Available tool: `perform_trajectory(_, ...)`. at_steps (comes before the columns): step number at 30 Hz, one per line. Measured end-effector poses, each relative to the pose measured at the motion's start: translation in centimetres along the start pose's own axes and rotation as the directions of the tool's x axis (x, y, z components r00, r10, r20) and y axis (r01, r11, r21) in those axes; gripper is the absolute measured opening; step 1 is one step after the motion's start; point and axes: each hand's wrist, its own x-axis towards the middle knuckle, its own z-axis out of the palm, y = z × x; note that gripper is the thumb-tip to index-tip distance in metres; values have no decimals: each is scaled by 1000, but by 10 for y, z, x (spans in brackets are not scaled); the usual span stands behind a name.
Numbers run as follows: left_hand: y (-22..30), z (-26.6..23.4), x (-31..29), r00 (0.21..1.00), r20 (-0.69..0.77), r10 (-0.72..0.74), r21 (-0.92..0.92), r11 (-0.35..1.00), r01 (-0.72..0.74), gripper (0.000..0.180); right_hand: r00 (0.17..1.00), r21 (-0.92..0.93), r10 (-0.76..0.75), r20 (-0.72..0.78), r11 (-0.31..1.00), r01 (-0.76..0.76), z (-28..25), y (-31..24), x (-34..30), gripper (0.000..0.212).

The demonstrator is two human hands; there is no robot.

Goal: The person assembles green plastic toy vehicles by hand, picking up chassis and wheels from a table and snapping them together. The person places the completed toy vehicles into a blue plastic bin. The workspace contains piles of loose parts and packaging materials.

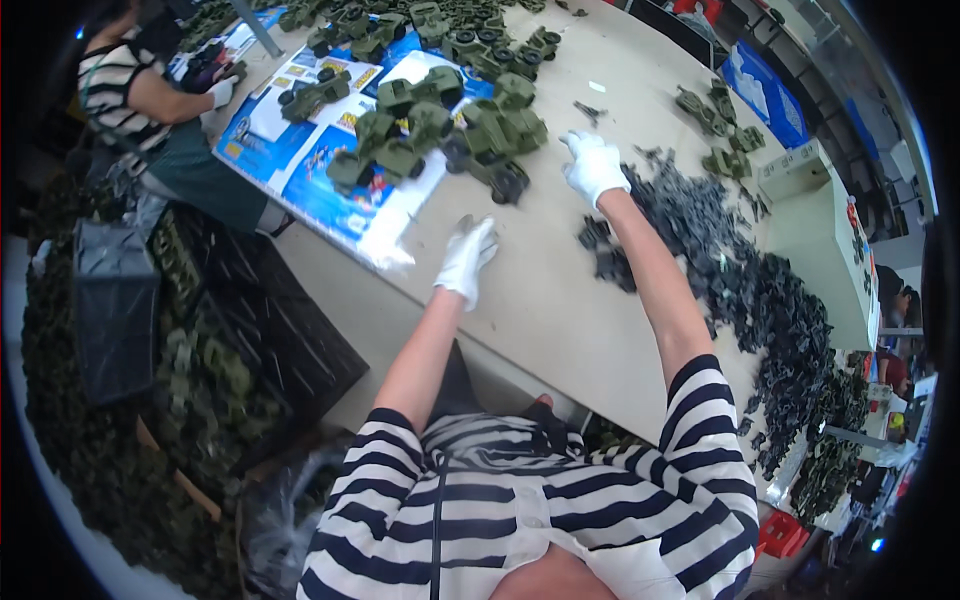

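My left hand, in a white glove, hovers over the bare beige table with fingers apart and nothing in it. My right hand, also in a white glove, reaches further out with spread fingers, close to a green toy military vehicle with black wheels and beside a long heap of small dark grey plastic parts. It holds nothing that I can see. Several more green toy vehicles stand on blue and white printed sheets.
Another person in a striped top works at the far left end of the table, with a gloved hand. Black crates with green parts stand on the floor to my left. White boxes lie at the right.
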Motion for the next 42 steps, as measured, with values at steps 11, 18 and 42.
perform_trajectory(11,68,16,110,910,415,22,-94,995,19,86,854,45,-107,509,994,98,-4,-64,110,46)
perform_trajectory(18,62,-37,88,837,532,127,91,974,-206,76,685,650,180,706,219,-727,23,-98,-9,56)
perform_trajectory(42,213,-180,178,960,267,86,828,489,-274,76,930,249,294,222,905,-345,46,-175,163,73)
